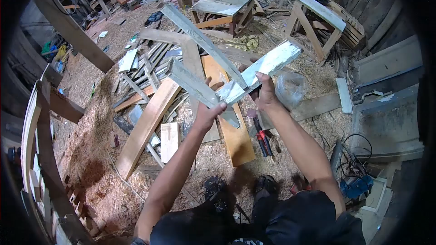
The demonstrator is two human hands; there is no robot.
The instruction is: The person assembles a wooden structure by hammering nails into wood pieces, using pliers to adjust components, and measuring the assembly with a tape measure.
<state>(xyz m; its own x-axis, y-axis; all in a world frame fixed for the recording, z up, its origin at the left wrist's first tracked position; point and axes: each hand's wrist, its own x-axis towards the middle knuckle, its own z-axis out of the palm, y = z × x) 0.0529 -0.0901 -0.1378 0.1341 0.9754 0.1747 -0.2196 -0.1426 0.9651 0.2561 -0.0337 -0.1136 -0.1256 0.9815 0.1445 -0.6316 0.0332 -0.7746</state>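
Note:
My right hand (267,91) is closed on a white-painted board (272,60), its thumb on the upper face and the other fingers underneath. My left hand (211,114) is closed around the near end of the same board, where a shorter grey board (193,83) crosses it. A long grey plank (204,44) slants away from me and meets the white board between my hands. All these pieces are up off the floor. Below my right hand, red-and-black pliers (263,143) lie beside an orange-brown board (240,143).
Wood shavings cover the floor. A pile of loose slats (150,75) and a wide plank (147,127) lie to the left. Low wooden benches (222,3) stand ahead. A blue power tool (356,186) with a black cord sits at lower right, near leaning panels (386,122).

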